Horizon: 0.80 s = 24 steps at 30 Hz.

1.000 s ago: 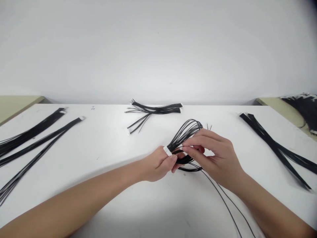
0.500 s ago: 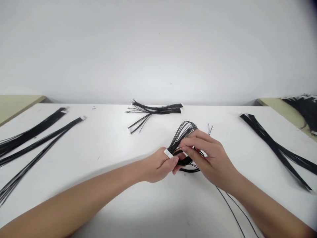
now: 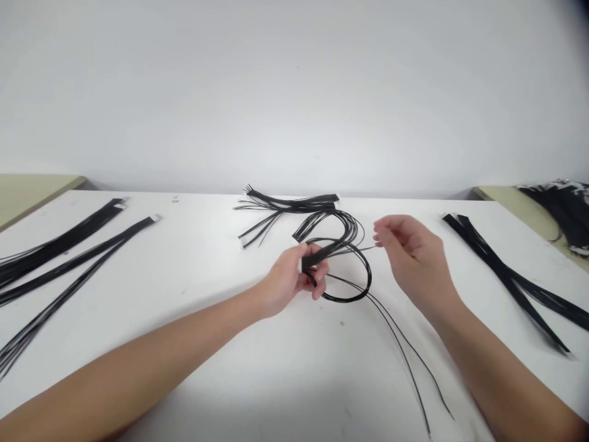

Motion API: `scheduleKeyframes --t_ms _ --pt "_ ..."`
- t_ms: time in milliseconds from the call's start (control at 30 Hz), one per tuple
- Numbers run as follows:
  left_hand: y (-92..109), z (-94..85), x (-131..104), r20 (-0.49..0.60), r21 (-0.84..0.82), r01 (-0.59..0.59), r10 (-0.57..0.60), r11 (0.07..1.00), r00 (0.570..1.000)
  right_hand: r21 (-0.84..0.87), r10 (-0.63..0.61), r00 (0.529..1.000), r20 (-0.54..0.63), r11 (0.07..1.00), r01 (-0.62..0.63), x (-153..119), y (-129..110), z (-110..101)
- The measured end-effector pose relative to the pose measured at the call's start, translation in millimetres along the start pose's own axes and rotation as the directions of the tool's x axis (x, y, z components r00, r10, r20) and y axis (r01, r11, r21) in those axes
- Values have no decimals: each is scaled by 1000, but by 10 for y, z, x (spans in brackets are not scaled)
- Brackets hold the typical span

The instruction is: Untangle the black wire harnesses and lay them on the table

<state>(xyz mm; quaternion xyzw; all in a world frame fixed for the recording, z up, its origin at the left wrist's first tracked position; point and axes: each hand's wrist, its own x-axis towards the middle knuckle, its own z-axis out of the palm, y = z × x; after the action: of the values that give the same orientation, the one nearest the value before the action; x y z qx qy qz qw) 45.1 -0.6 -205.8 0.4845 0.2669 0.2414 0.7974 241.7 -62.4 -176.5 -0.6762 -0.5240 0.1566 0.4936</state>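
Note:
My left hand [image 3: 294,273] is closed on a looped black wire harness [image 3: 369,276] near a white connector [image 3: 300,265]. Its black wires curl to the right in loops, and another end lies above the hand. Two long thin wires trail from it toward the lower right. To the right, my right hand [image 3: 411,248] pinches the tip of a thin black wire [image 3: 367,248] between thumb and fingers, apart from the left hand.
Behind the hands lies a black wire bundle [image 3: 294,202] on the white table [image 3: 221,380]. More black bundles [image 3: 83,236] spread at the left, with crossed ones [image 3: 506,270] at the right. A dark wire pile [image 3: 568,212] rests on a side surface.
My right hand has moved away to the right from the harness, drawing a thin wire. My left hand has shifted slightly left and up, and the harness loops have opened out.

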Motion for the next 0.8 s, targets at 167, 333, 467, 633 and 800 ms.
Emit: scheduleKeyframes --t_ms 167,333,467,633,800 --pt "32 -30 42 7 -154 32 -32 988 999 -85 -160 945 286 978 191 -9 31 58" --pt "27 -48 56 56 -185 50 -41 981 998 -60 -218 907 361 965 256 -55 -15 74" --pt "37 -46 70 87 -194 96 -81 976 993 -31 -166 902 399 980 194 -70 -25 96" --pt "66 -42 84 131 -178 140 -117 974 984 -30 -106 923 371 992 126 -93 -18 148" --pt "65 -57 96 178 -172 171 -140 970 974 -68 -36 898 439 995 74 -96 -49 143"
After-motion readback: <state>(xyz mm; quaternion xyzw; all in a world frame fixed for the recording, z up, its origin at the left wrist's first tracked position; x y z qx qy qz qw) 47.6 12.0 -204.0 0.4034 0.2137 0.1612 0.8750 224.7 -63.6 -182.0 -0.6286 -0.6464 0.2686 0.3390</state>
